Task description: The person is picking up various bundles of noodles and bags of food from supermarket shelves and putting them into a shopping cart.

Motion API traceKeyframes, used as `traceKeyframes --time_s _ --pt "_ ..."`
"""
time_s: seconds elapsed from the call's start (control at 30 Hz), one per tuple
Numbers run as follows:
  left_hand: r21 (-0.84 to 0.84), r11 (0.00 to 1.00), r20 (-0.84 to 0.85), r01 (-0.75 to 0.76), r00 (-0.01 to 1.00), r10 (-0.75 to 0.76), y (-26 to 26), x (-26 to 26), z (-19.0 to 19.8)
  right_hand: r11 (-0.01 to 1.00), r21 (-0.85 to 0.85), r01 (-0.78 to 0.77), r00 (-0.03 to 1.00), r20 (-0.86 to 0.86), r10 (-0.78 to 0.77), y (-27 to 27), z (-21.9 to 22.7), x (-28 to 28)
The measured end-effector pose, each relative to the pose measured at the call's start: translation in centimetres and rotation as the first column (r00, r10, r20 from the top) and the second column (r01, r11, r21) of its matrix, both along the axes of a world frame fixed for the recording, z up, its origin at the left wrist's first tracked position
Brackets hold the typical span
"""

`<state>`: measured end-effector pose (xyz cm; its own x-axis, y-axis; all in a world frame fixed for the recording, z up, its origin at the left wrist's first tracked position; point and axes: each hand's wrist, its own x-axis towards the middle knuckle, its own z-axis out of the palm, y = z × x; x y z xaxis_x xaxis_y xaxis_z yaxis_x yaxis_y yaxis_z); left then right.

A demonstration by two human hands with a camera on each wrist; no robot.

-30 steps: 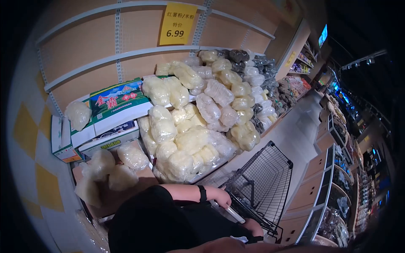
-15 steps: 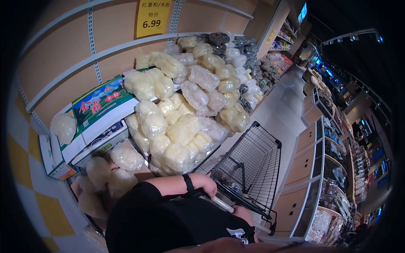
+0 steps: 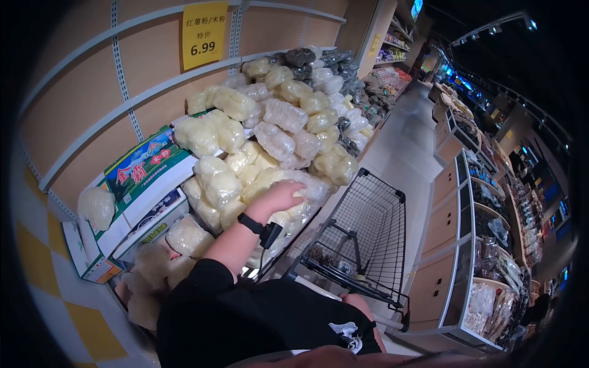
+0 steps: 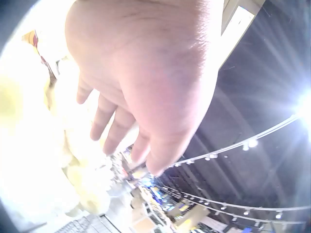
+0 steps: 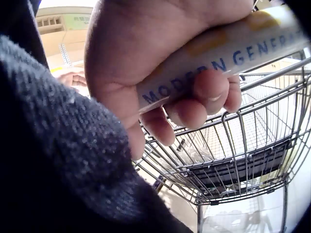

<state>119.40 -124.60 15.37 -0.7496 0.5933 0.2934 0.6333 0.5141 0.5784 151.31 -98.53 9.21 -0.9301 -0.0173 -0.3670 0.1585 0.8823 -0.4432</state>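
Observation:
My left hand (image 3: pixel 280 196) reaches over the heap of bagged pale-yellow noodles (image 3: pixel 216 181), overlapping the bags at the heap's front in the head view. Seen from the left wrist, this hand (image 4: pixel 141 73) has its fingers extended and loosely bent, with nothing held in them. Bags beside it are washed out by glare. Down by my body, my right hand (image 3: pixel 357 303) is on the handle of a shopping cart (image 3: pixel 368 227). The right wrist view shows its fingers (image 5: pixel 210 90) curled round the white, printed handle (image 5: pixel 252 51).
Green-and-white cartons (image 3: pixel 150 168) stand left of the heap, with more noodle bags (image 3: pixel 189 238) in a box in front. A yellow price sign (image 3: pixel 203 37) hangs on the shelf behind. Wooden display counters (image 3: pixel 438 245) line the aisle's right side.
My left hand has left the cart handle and moved forward over the noodle bags. The right hand stays on the handle. The head view has shifted, moving the shelf and bags leftward.

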Motion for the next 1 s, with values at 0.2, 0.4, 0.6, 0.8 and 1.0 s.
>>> traceKeyframes --time_s 0.2,0.4,0.6,0.8,1.0 --pt "-0.357 0.837 0.235 -0.414 0.828 0.51 -3.9 -8.1 -7.5 0.997 0.066 0.039 0.999 0.02 -0.04 -0.1 -1.0 0.1" --pt "-0.189 0.901 0.435 -0.391 0.789 0.434 -5.9 -8.7 -8.4 0.98 0.177 0.089 0.996 0.007 -0.092 -0.3 -1.9 0.0" --pt "-0.294 0.878 0.378 -0.377 0.798 0.469 -5.6 -9.3 -9.0 0.98 0.184 0.08 0.996 0.025 -0.086 0.0 -2.5 -0.1" --pt "-0.163 0.891 0.402 -0.423 0.797 0.451 -5.7 -8.3 -8.6 0.981 0.183 0.068 0.997 0.026 -0.074 0.3 -2.9 -0.3" --pt "-0.223 0.863 0.24 -0.454 0.832 0.499 -5.0 -6.0 -5.3 0.985 0.141 0.098 0.991 0.071 -0.109 0.0 -1.9 -0.8"
